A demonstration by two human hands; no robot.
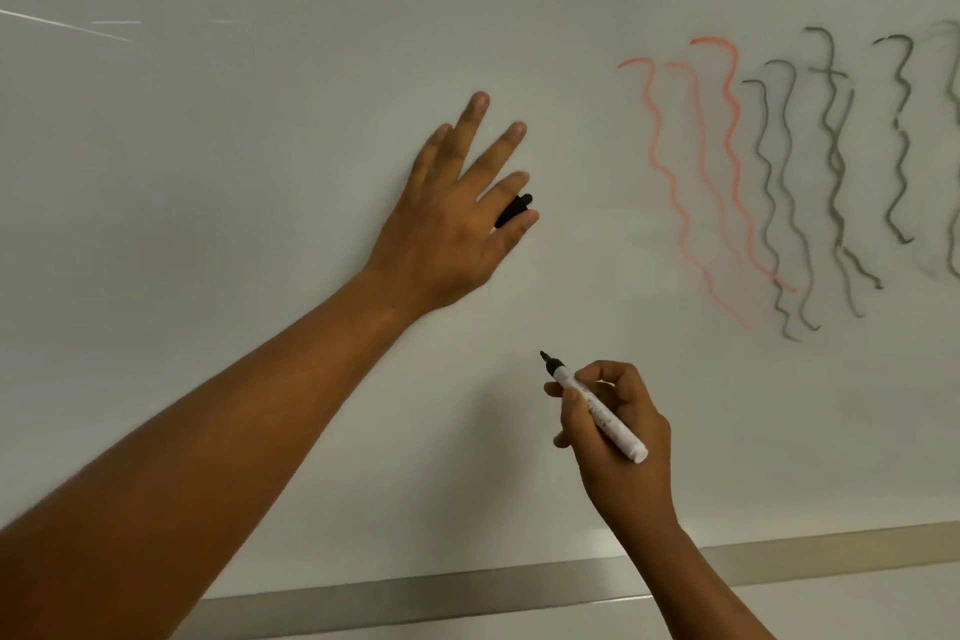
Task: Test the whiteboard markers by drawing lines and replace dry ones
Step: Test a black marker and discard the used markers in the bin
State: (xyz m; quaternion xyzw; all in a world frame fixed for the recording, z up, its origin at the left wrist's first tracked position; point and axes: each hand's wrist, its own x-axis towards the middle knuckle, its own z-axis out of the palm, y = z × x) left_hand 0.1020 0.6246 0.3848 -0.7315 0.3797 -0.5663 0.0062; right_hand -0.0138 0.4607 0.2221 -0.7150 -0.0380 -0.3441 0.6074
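Fingers spread, the left hand [457, 208] lies flat against the whiteboard [260, 120], a black cap [514, 211] pinched between two fingers. Lower right, the right hand [613, 431] grips an uncapped white marker [597, 411], tip up-left, beside red wavy lines [691, 182] and black wavy lines [831, 172].

free board: I see bare whiteboard [260, 146] left and centre
blocked right: red lines [691, 182], dark lines [831, 161]
in the way: left hand [452, 218] flat on board
lower edge: frame strip [519, 587]
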